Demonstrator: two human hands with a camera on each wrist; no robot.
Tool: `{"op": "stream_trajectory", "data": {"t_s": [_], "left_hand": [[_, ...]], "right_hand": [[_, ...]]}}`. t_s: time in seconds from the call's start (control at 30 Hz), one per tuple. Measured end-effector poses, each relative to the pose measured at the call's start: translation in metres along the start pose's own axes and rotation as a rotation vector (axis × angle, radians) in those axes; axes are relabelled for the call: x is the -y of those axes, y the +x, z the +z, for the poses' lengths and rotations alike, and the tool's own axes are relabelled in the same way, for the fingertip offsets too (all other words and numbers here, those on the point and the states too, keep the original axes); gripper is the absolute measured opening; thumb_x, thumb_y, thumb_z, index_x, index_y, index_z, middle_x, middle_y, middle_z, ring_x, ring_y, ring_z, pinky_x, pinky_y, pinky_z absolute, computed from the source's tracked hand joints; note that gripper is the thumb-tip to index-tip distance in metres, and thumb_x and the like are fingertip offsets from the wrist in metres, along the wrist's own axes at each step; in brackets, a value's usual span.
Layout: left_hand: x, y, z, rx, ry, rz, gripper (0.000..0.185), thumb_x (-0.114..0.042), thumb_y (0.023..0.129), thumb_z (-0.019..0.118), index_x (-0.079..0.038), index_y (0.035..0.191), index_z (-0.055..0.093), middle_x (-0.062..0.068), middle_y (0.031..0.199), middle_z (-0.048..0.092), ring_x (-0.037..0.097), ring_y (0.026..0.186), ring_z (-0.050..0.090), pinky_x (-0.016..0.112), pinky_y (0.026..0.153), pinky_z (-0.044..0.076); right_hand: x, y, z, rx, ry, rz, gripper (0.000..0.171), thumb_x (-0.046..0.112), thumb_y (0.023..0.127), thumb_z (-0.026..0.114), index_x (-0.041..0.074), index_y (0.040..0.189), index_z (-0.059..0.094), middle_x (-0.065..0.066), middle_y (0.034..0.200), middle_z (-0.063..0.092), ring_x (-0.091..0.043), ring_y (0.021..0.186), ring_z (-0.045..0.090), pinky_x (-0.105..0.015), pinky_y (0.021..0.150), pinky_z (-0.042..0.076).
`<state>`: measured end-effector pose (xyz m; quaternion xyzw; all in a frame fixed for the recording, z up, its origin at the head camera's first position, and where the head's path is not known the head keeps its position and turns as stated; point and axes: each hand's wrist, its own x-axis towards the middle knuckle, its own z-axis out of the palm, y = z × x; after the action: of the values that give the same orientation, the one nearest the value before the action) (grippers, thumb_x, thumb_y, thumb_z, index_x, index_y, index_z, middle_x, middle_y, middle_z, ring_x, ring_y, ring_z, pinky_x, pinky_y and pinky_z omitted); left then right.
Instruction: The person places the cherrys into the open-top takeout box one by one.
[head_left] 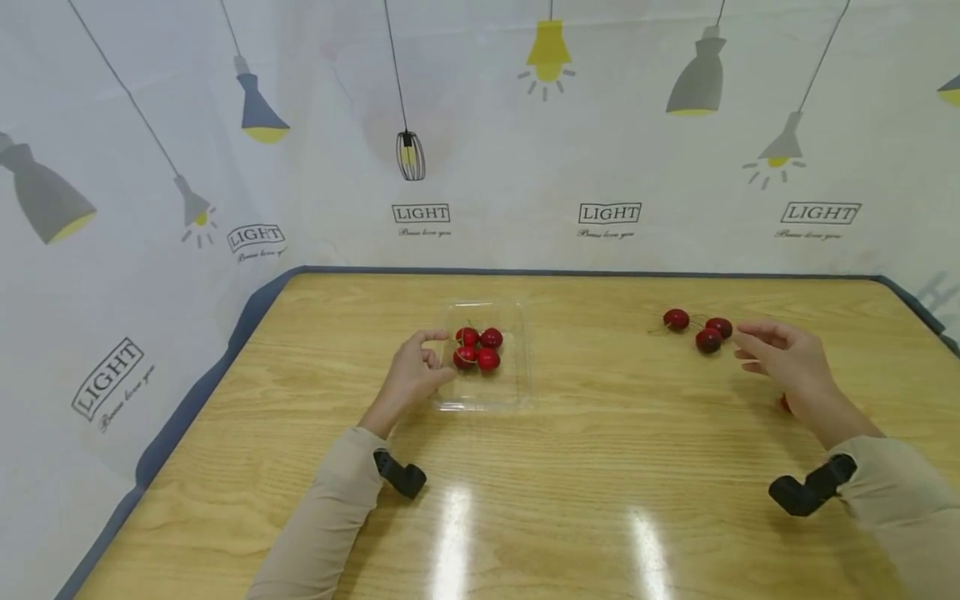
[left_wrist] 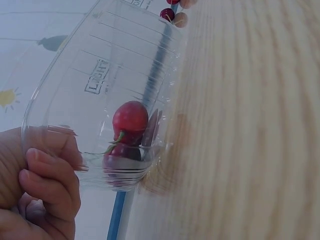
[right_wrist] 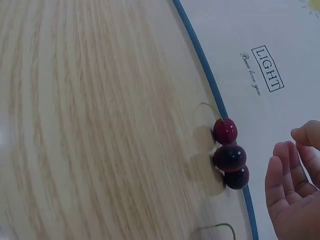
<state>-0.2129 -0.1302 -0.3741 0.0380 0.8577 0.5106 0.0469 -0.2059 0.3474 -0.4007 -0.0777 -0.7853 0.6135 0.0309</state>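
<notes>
By the bent fingers and thumb of the left hand (head_left: 411, 371), the left wall of the transparent box (head_left: 519, 375) is gripped, its inside left uncovered. By the right hand (head_left: 795, 362), well to the right of the box, nothing is held; its fingers are loosely bent, with a gap left between them and the thumb. Inside the box, toward its left side, four cherries (head_left: 488, 360) are gathered close together. To the right of the box, just beside the right fingertips, three loose cherries (head_left: 708, 340) are grouped; farther right of the box, a single cherry (head_left: 785, 402) is partly hidden by the right hand. Eight cherries are thus counted, and the work is judged half done: four are contained in the box, four are left outside it. One box is seen, set on one wooden table (head_left: 600, 467). Behind the box, a lamp-patterned backdrop (head_left: 487, 108) is seen, and on the sleeves nearer than the box, two wrist cameras (head_left: 405, 479) are worn.
</notes>
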Motion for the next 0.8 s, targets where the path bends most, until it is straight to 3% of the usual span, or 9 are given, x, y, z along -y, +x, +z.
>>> {"op": "stream_trajectory", "data": {"t_s": [0.2, 0.4, 0.5, 0.67, 0.8], "left_hand": [[0.001, 0.0, 0.001, 0.005, -0.013, 0.004, 0.054, 0.001, 0.071, 0.063, -0.004, 0.122, 0.044, 0.003, 0.058, 0.042, 0.011, 0.043, 0.035, 0.023, 0.041, 0.03], [0.001, 0.0, 0.001, 0.001, -0.014, 0.008, 0.054, 0.001, 0.071, 0.063, -0.004, 0.121, 0.045, 0.002, 0.058, 0.041, 0.011, 0.043, 0.034, 0.022, 0.041, 0.03], [0.001, 0.0, 0.001, 0.0, -0.007, 0.009, 0.054, 0.0, 0.071, 0.063, -0.004, 0.121, 0.045, 0.002, 0.058, 0.042, 0.01, 0.043, 0.035, 0.022, 0.041, 0.03], [0.001, 0.001, 0.001, -0.002, -0.007, 0.013, 0.054, 0.001, 0.07, 0.063, -0.004, 0.121, 0.045, 0.002, 0.057, 0.042, 0.01, 0.043, 0.035, 0.023, 0.041, 0.03], [0.0, 0.001, 0.001, -0.003, -0.011, 0.014, 0.054, 0.002, 0.07, 0.063, -0.003, 0.121, 0.045, 0.002, 0.057, 0.042, 0.01, 0.043, 0.034, 0.023, 0.041, 0.03]], "right_hand": [[-0.002, -0.007, -0.015, -0.03, 0.079, 0.032, 0.047, 0.031, 0.076, 0.067, 0.006, 0.114, 0.053, 0.014, 0.084, 0.063, -0.004, 0.074, 0.061, -0.022, 0.061, 0.05], [0.026, -0.031, -0.015, 0.049, 0.092, 0.052, 0.015, 0.023, 0.081, 0.062, 0.02, 0.095, 0.058, 0.016, 0.082, 0.061, 0.0, 0.074, 0.059, -0.018, 0.063, 0.049], [0.032, -0.036, -0.015, 0.079, 0.062, 0.053, 0.008, 0.022, 0.083, 0.06, 0.024, 0.091, 0.058, 0.017, 0.081, 0.058, 0.002, 0.074, 0.057, -0.017, 0.063, 0.048], [0.02, -0.029, -0.023, 0.091, -0.011, 0.039, 0.016, 0.025, 0.083, 0.06, 0.019, 0.097, 0.056, 0.018, 0.081, 0.057, 0.003, 0.075, 0.056, -0.018, 0.063, 0.048], [0.004, -0.021, -0.031, 0.058, -0.16, 0.036, 0.032, 0.037, 0.081, 0.059, 0.016, 0.104, 0.051, 0.021, 0.083, 0.054, 0.005, 0.074, 0.055, -0.017, 0.064, 0.048]]}}
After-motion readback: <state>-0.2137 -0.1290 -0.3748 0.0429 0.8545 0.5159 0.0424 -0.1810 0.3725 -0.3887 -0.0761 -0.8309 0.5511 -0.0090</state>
